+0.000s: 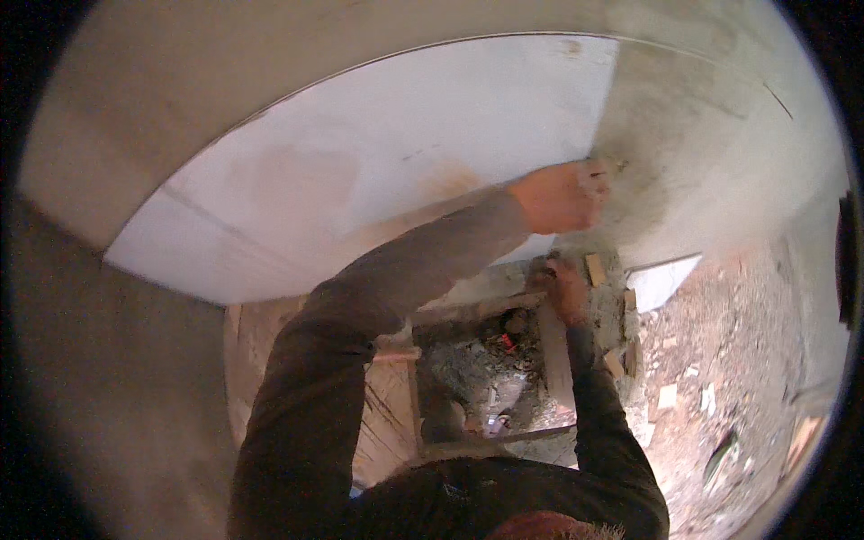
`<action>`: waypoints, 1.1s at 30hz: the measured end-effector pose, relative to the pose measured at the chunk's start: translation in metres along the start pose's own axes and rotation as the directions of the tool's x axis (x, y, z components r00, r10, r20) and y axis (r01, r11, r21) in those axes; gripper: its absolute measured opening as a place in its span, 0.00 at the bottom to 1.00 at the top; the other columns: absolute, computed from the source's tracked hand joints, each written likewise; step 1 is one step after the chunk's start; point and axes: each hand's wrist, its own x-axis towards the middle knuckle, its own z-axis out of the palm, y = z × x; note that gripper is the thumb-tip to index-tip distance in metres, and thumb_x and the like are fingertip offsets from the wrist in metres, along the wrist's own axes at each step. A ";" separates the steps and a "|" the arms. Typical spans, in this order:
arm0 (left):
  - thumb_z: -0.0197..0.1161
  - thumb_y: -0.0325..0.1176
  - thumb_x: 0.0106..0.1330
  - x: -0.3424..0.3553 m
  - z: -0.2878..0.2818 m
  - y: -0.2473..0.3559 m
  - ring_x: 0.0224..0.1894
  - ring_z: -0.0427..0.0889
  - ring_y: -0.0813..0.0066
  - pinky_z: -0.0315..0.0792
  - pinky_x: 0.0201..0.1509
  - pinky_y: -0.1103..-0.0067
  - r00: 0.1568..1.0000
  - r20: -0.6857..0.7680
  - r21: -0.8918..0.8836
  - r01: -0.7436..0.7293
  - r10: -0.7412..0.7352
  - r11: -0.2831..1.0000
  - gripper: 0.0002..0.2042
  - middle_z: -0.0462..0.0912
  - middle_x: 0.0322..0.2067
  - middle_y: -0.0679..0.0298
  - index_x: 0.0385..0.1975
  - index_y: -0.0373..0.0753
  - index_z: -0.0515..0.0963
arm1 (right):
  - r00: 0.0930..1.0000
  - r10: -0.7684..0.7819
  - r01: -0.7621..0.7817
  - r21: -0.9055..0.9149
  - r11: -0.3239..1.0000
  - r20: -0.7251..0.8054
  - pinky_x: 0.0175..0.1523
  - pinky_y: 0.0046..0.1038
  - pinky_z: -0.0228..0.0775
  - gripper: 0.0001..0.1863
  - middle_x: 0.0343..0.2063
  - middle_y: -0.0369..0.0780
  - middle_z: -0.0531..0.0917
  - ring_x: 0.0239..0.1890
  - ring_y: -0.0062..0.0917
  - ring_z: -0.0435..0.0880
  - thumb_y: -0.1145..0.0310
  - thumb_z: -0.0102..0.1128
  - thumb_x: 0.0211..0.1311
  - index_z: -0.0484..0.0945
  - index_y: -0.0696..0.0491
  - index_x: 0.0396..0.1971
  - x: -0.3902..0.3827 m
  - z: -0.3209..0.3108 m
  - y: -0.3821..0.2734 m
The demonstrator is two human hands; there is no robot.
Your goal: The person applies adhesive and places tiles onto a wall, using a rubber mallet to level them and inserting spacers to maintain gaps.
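Note:
A large white sheet or tile panel [396, 117] lies against the wall in front of me. My left hand [562, 196] is at its right edge, with the fingers curled; what they hold, if anything, is too blurred to name. Bare grey-brown wall [661, 126] begins just beyond those fingers. Lower down, my right hand [567, 290] is closed near the panel's bottom right corner, and a dark shape at its fingertips cannot be made out. Beside it a small yellowish block [595, 269] rests on a rough ledge.
Below my arms is a rectangular, light-edged opening [555, 360] with dark rubble and a small red thing [508, 342] inside. A white offcut [664, 279] leans at the wall's foot on the right. Debris and pale scraps [667, 396] litter the floor [747, 360].

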 end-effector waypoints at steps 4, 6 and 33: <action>0.59 0.37 0.59 -0.046 -0.050 0.029 0.47 0.78 0.70 0.70 0.59 0.70 0.903 -0.288 -0.235 0.257 -0.319 0.938 0.05 0.78 0.42 0.68 0.32 0.48 0.77 | 0.948 -0.317 0.268 -0.443 0.856 -0.040 0.45 0.36 0.77 0.18 0.45 0.46 0.80 0.49 0.37 0.83 0.75 0.59 0.58 0.77 0.59 0.49 -0.019 -0.005 -0.008; 0.58 0.37 0.60 -0.093 -0.066 0.058 0.50 0.78 0.68 0.70 0.61 0.70 0.880 -0.112 -0.429 0.377 -0.462 0.821 0.06 0.78 0.41 0.67 0.35 0.47 0.78 | 0.975 -0.221 0.073 -0.901 0.428 -0.026 0.49 0.35 0.75 0.13 0.43 0.48 0.80 0.50 0.38 0.82 0.74 0.59 0.61 0.79 0.59 0.46 -0.036 -0.013 -0.021; 0.63 0.29 0.65 -0.456 -0.193 0.004 0.49 0.80 0.55 0.72 0.54 0.65 0.304 -0.595 -0.088 0.895 -0.744 0.437 0.08 0.83 0.44 0.53 0.43 0.40 0.82 | 0.079 -0.836 0.614 -0.687 -0.389 0.544 0.52 0.35 0.72 0.14 0.40 0.40 0.84 0.44 0.37 0.81 0.77 0.69 0.56 0.83 0.51 0.44 -0.043 0.296 -0.308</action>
